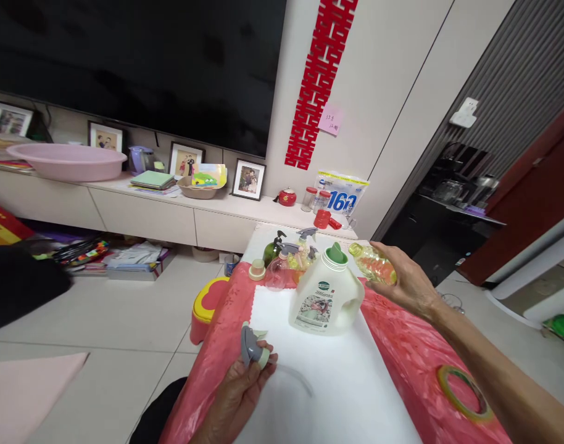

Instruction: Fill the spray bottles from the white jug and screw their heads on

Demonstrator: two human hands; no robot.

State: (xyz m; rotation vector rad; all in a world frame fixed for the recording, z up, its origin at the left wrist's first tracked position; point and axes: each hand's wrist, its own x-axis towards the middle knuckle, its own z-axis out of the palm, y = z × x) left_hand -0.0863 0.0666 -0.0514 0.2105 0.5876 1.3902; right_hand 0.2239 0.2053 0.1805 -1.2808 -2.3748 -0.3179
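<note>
My left hand (239, 391) is closed around a grey and pale green spray trigger head (251, 346), whose clear dip tube hangs toward the white sheet (300, 382). In my right hand (405, 280) lies a clear yellowish bottle (373, 264), tipped almost sideways. Its open neck points left toward the mouth of a large white detergent jug (326, 299), with a small gap seen between them. The jug stands upright and uncapped, showing a green spout. A pale round cap (257, 270) sits left of it. Whether liquid is flowing cannot be made out.
Several spray bottles (278, 271) and a dark green pump bottle (271, 251) stand behind the jug. A tape roll (464, 394) lies right on the red table cover (388, 333). A yellow and red stool (208, 302) is left of the table; a low cabinet (143, 216) runs behind.
</note>
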